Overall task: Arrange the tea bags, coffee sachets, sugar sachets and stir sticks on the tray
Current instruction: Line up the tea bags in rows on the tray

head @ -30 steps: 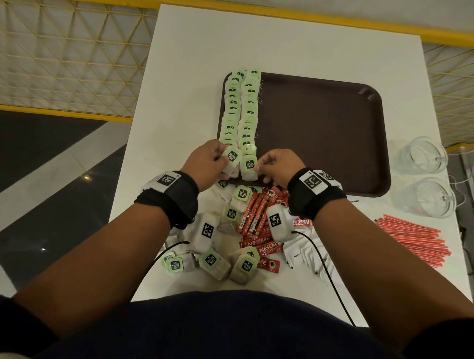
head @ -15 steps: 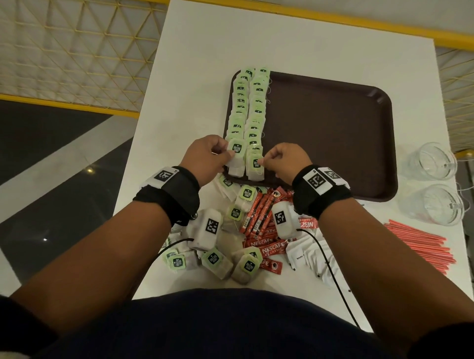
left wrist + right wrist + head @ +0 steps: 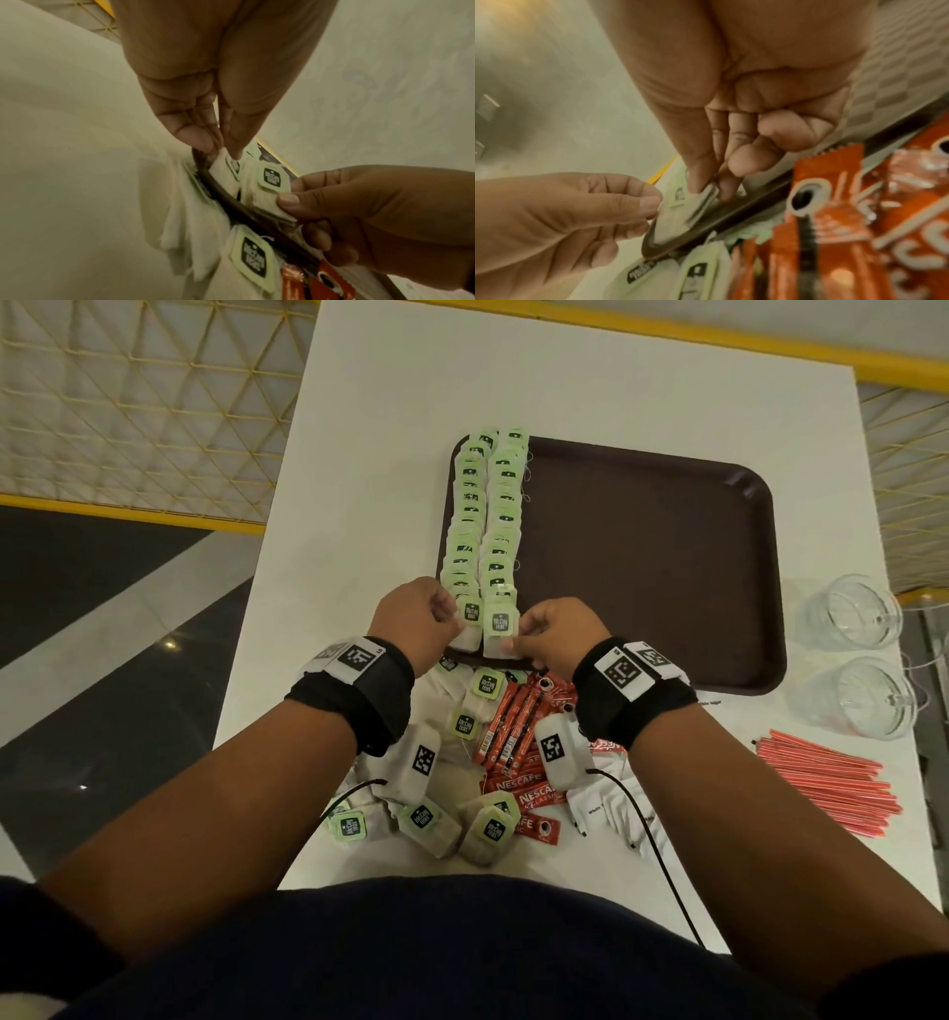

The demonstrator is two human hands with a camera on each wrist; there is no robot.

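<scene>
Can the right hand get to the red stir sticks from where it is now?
Probably yes, once freed: the right hand is pinching a tea bag at the tray edge; the stir sticks lie uncovered on the table on its side.

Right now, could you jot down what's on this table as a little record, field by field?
tray: brown, two rows of tea bags along its left edge
left hand: pinches the nearest tea bag of the left row
right hand: pinches the nearest tea bag of the right row
loose tea bags: on the table
coffee sachets: red, off the tray
sugar sachets: white, off the tray
stir sticks: red, off the tray
glasses: two, beside the tray
</scene>
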